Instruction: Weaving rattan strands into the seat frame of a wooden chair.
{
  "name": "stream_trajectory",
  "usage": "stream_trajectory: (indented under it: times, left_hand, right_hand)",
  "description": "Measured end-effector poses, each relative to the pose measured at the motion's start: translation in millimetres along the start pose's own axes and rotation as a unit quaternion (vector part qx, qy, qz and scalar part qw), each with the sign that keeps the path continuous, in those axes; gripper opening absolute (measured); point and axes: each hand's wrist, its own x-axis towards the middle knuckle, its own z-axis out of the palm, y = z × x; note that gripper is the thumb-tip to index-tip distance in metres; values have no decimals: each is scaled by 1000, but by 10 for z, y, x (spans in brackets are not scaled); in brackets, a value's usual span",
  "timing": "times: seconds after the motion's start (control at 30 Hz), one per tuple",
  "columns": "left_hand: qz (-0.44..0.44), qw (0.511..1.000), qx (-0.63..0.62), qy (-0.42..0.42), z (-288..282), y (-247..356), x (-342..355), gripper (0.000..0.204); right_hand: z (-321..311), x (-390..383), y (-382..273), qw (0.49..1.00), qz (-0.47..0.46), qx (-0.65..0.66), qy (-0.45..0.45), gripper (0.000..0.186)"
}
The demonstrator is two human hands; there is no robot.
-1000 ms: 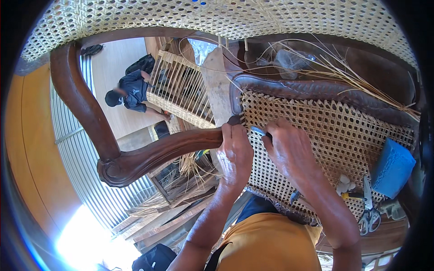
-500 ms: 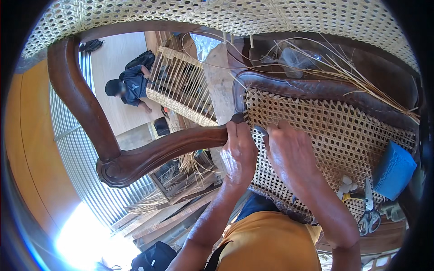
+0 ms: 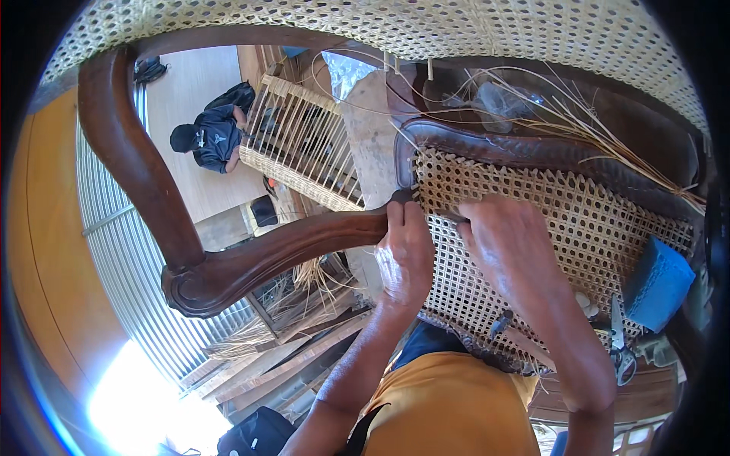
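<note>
Armrest (image 3: 304,249): curved dark wood, lies at left. Left hand (image 3: 407,258): closed on the armrest's right end. Slim tool (image 3: 454,217): over the cane panel's (image 3: 582,228) left part. Right hand (image 3: 511,242): apart from the left, clamped on the tool. Scissors (image 3: 620,351): near right. Blue block (image 3: 660,287): right, beyond the scissors.

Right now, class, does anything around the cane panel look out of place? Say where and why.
Yes: loose cane strands straggle beyond the far edge of the cane panel, upper right. Their stray ends look untidy against its regular weave.
</note>
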Motion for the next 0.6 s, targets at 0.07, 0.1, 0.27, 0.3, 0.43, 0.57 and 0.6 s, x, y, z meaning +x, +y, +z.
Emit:
stream_trajectory:
  times: [0.07, 0.1, 0.27, 0.3, 0.43, 0.57, 0.6]
  left_hand:
    - [17, 1000, -13, 5, 11, -13, 1, 10]
    - [14, 1000, -18, 7, 0, -6, -9, 10]
    - [19, 998, -36, -50, -34, -69, -44, 10]
    - [40, 997, -34, -53, 36, -116, -63, 14]
    - [103, 989, -99, 24, 117, -270, -18, 20]
    - [51, 993, -107, 27, 186, -220, 134, 9]
    - [78, 996, -47, 6, 201, -229, 125, 10]
  right_hand:
    - [38, 1, -25, 1000, -15, -19, 8, 9]
    - [56, -7, -40, 999, -31, -33, 15, 8]
    - [80, 81, -267, 997, -50, -61, 19, 9]
    - [89, 127, -280, 996, -45, -77, 12, 11]
    - [177, 316, -296, 988, -117, -80, 63, 10]
    - [140, 387, -309, 980, -140, -135, 39, 17]
    - [152, 401, -396, 983, -125, -133, 28, 17]
